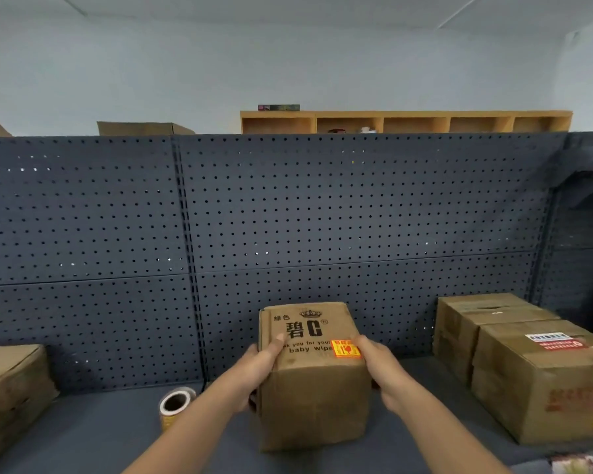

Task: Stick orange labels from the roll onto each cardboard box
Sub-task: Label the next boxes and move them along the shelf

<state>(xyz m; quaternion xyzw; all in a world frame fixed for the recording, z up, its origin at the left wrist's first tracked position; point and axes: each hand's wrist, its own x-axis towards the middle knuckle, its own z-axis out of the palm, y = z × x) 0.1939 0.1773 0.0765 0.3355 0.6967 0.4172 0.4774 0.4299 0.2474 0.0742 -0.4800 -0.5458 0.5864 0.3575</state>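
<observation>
A small cardboard box [314,398] printed "baby wipes" is held between both hands over the dark shelf. An orange label [345,348] sits on its top face near the right edge. My left hand [259,369] grips the box's left side, thumb on top. My right hand [382,369] grips the right side, thumb beside the label. The label roll [174,405] lies on the shelf to the left of my left forearm, its open core facing me.
Two larger cardboard boxes [541,374] stand at the right, the nearer one with stickers on top. Another box [11,391] sits at the far left. A dark pegboard wall [288,217] backs the shelf [100,439].
</observation>
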